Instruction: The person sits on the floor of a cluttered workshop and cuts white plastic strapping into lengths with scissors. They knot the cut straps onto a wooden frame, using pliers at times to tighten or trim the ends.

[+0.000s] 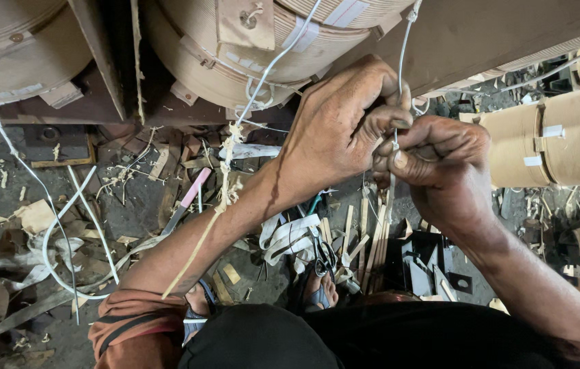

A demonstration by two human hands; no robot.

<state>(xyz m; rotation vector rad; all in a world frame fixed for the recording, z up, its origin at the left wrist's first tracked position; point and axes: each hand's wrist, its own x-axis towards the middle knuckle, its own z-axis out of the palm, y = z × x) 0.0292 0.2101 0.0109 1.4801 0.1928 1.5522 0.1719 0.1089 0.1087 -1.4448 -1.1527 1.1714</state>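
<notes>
Large paper-wrapped coil (235, 48) overhead, floor littered with scraps (132, 178). Left hand (338, 130) and right hand (440, 164) meet beneath it, both pinched shut on a thin white wire (402, 61) that runs upward from between their fingertips.

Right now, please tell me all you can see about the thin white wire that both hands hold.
The thin white wire hangs almost vertically from above, out of frame. It looks like a sleeved lead, smooth and pale. The left hand and right hand pinch its lower end between fingertips, in front of large paper-wrapped coils.
</notes>
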